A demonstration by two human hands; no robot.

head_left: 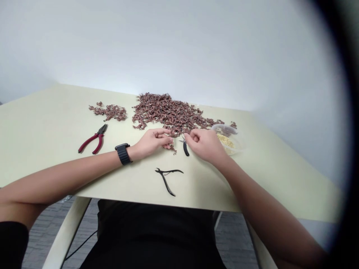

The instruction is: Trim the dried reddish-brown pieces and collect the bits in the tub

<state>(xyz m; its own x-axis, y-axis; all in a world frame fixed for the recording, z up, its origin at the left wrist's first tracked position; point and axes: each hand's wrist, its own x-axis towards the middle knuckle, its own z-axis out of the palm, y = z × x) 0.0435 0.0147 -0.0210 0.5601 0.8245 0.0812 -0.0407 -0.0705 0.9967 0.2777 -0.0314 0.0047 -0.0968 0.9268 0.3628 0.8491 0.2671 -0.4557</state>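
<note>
My left hand (pixel 152 141), with a black watch on the wrist, pinches a small reddish-brown piece (pixel 171 148) at the near edge of a big pile of such pieces (pixel 168 112). My right hand (pixel 203 144) is closed around small black-handled snips (pixel 185 146), whose tip points at the piece in my left hand. Both hands rest on the pale table (pixel 45 127).
A smaller heap of the reddish pieces (pixel 110 111) lies at the left. Red-handled pliers (pixel 94 139) lie left of my left hand. Black nippers (pixel 167 178) lie near the front edge. A clear plastic bowl with yellowish bits (pixel 228 141) stands beside my right hand.
</note>
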